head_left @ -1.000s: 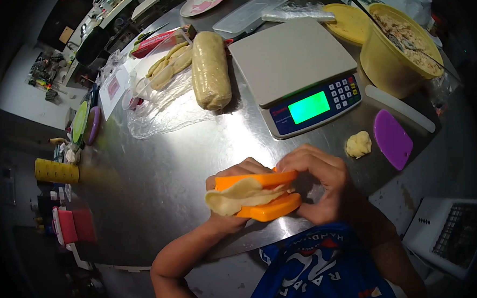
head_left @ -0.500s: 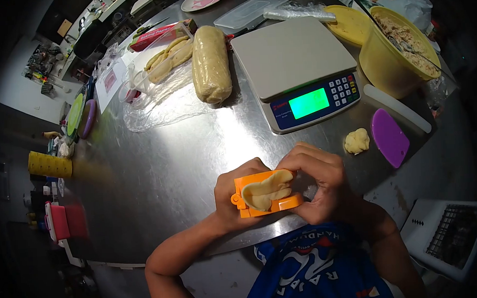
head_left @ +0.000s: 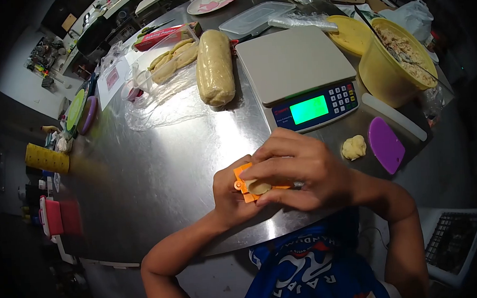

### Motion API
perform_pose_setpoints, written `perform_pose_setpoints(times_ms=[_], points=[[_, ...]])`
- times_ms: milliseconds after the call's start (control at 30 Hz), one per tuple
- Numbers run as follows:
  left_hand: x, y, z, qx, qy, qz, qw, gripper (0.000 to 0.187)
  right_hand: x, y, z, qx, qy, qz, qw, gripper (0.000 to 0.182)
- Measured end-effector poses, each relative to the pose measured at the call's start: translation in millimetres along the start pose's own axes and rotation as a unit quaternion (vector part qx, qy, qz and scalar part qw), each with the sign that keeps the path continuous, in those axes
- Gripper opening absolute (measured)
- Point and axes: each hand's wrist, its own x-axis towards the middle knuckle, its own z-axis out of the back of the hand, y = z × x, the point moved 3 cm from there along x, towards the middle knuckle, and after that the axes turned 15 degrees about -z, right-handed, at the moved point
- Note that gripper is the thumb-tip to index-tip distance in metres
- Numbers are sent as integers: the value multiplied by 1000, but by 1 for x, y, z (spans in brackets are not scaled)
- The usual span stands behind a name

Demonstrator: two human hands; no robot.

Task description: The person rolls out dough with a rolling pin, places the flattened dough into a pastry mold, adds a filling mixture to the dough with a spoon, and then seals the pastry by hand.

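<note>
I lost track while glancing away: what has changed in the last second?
The right hand has moved leftward over the orange mold, its fingers and thumb now around the dough, hiding much of it. The left hand still holds the mold; the scale and purple scraper stayed put.

The left hand is cupped low in front of the torso, its forearm angled inward; the right hand is arched over it, fingers curled, elbow bent outward.
</note>
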Motion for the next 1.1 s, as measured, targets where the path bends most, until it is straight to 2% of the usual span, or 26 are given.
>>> perform_pose_setpoints(times_ms=[67,133,233,300,433,500,633,833,900,933,1000,1100], points=[[-6,3,2,12,29,82,996,35,3,-7,2,78,53,-61,994,33],[-5,3,0,26,39,83,995,33,6,-8,2,71,34,-62,995,27],[-5,4,0,16,22,90,996,33,6,-6,1,28,28,-14,999,24],[-3,2,-1,45,49,75,995,34,2,-11,-3,8,-9,25,1000,22],[-4,7,-2,42,67,69,994,35,-3,-10,-7,-15,-33,9,999,21],[-3,4,-4,34,82,84,993,35,-7,-12,-8,-21,-9,1,1000,22],[-5,4,-7,-1,73,108,992,34,-6,-17,-7,4,-25,-9,1000,22],[-7,3,-3,-22,44,134,990,25,-3,-19,-3,78,-37,-58,995,13],[-15,7,0,-81,97,222,967,35,-5,-24,-5,134,-31,-116,984,10],[-14,7,1,-81,97,222,967,35,-5,-23,-4,134,-31,-116,984,10],[-10,7,2,-90,112,207,968,34,-5,-25,-3,211,-27,-184,960,10],[-11,8,3,-73,101,209,970,34,-6,-29,-2,208,-29,-184,960,14]])
